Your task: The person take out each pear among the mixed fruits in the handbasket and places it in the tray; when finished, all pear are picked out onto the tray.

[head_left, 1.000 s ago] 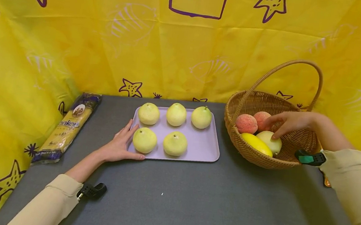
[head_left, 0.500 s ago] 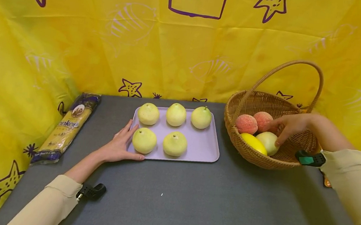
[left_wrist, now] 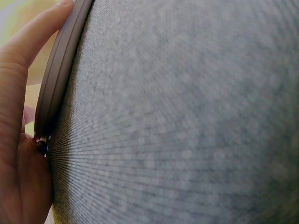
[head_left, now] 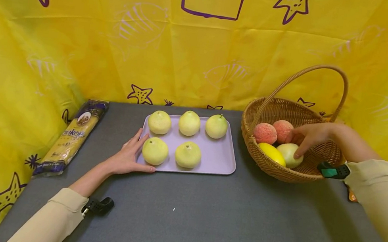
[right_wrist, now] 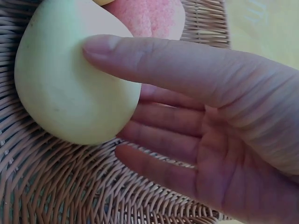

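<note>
My right hand [head_left: 316, 137] reaches into a wicker basket [head_left: 254, 160] at the right. Its thumb presses a smooth, pale green, pear-shaped fruit [head_left: 290, 156], while the other fingers lie behind and under it in the right wrist view [right_wrist: 60, 74]. Beside that fruit are a yellow elongated fruit [head_left: 272, 154] and two pinkish peaches [head_left: 265, 134]. My left hand [head_left: 129, 155] rests at the near left corner of a lilac tray [head_left: 216, 159], fingers straight along its side, thumb on the front rim. Several round yellow-green fruits [head_left: 188, 154] stand on the tray in two rows.
A pack of spaghetti [head_left: 71, 139] lies at the left of the grey table [head_left: 182, 223]. The basket's tall handle [head_left: 315, 67] arches above my right hand. Yellow patterned cloth [head_left: 194, 57] hangs behind. An orange-and-black item [head_left: 352, 195] is partly hidden by my right sleeve.
In the basket, my right thumb has shifted slightly right and down onto the pale green fruit. The yellow fruit has slid a little left, and the second peach shows more. My left hand stays put.
</note>
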`<move>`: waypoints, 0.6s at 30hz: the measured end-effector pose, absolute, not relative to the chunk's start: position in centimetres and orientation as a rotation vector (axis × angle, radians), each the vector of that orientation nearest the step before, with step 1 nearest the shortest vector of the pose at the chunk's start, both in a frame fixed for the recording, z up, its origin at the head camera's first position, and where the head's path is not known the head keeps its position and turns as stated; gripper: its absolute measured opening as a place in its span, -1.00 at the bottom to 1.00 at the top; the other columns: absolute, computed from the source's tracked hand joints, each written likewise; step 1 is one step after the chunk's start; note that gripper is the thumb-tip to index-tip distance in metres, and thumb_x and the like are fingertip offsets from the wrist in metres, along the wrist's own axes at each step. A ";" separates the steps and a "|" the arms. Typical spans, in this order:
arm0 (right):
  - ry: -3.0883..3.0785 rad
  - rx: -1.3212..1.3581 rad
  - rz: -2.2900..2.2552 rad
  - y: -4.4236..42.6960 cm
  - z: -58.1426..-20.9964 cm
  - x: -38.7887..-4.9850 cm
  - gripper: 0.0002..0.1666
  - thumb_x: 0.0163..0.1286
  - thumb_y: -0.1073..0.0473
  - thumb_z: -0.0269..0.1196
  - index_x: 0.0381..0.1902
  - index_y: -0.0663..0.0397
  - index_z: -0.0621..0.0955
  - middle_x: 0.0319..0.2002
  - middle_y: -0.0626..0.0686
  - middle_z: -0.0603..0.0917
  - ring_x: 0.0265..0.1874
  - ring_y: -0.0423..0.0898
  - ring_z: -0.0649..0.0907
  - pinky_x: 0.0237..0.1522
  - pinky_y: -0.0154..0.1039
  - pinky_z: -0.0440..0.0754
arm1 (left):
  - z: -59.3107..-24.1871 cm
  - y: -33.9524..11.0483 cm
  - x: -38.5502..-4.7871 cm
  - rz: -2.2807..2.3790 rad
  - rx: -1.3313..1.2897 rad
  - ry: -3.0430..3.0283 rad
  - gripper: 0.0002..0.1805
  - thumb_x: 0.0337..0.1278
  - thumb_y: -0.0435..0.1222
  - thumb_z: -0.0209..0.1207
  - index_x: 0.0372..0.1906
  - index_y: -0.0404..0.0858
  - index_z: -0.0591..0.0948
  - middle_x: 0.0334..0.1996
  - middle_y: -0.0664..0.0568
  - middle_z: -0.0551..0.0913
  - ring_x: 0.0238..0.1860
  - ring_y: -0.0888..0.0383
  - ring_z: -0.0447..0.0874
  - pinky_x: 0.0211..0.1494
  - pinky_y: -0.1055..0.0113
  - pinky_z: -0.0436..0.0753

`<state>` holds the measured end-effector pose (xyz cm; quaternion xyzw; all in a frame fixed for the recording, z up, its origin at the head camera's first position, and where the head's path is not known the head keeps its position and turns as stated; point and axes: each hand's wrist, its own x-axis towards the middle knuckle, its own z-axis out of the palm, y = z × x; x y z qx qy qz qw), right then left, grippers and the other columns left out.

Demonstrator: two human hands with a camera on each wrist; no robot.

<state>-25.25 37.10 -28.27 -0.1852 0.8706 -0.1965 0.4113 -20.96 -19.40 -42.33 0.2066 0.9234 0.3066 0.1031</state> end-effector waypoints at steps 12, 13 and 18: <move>2.022 -0.560 -0.292 36.9 -28.6 -25.6 -0.08 0.22 0.01 0.39 0.40 0.31 0.28 0.21 0.25 0.39 0.08 0.05 0.42 0.02 -0.14 0.45 | -42.3 -19.5 -21.0 0.903 0.601 2.719 0.33 -0.20 0.21 0.43 0.56 -0.25 -0.08 0.53 -0.25 -0.41 0.48 -0.35 -0.33 0.34 -0.39 -0.20; 2.005 -0.553 -0.295 36.9 -28.6 -25.7 -0.11 0.22 0.03 0.39 0.39 0.28 0.30 0.17 0.22 0.40 0.04 0.02 0.43 0.00 -0.15 0.46 | -42.3 -19.5 -21.0 0.901 0.603 2.720 0.33 -0.20 0.21 0.43 0.56 -0.25 -0.08 0.53 -0.25 -0.41 0.48 -0.35 -0.33 0.33 -0.39 -0.20; 2.009 -0.510 -0.301 36.4 -28.3 -25.5 -0.16 0.17 0.07 0.42 0.35 0.18 0.37 0.11 0.13 0.43 0.01 0.01 0.44 -0.01 -0.12 0.46 | -42.4 -19.5 -20.9 0.902 0.610 2.725 0.32 -0.20 0.20 0.43 0.56 -0.27 -0.06 0.53 -0.24 -0.41 0.48 -0.34 -0.33 0.34 -0.38 -0.20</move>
